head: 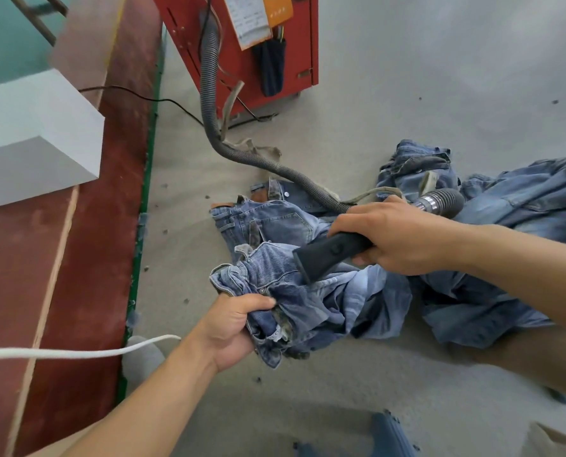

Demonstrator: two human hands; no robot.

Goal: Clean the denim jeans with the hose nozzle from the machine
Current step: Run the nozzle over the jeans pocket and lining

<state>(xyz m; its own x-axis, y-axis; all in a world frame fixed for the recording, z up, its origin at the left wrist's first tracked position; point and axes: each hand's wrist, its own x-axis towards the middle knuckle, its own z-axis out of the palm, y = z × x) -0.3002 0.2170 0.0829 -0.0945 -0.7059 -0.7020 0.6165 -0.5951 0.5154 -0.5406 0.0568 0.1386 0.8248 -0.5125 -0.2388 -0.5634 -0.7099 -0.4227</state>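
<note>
A bunched pair of blue denim jeans [311, 291] lies on the grey floor in the middle of the head view. My left hand [232, 328] grips its waistband and lifts it slightly. My right hand [394, 235] holds the black hose nozzle [328, 255], whose flat mouth presses against the denim near the waistband. A grey ribbed hose [209, 94] runs from the red machine [242, 44] at the top, curves across the floor and loops behind my right hand.
More jeans [506, 206] are piled at the right. Another pair [265, 212] lies flat behind the held one. A white box [37, 136] sits on the red strip at left. A white cord [77, 352] crosses the lower left. A black cable [149, 98] runs to the machine.
</note>
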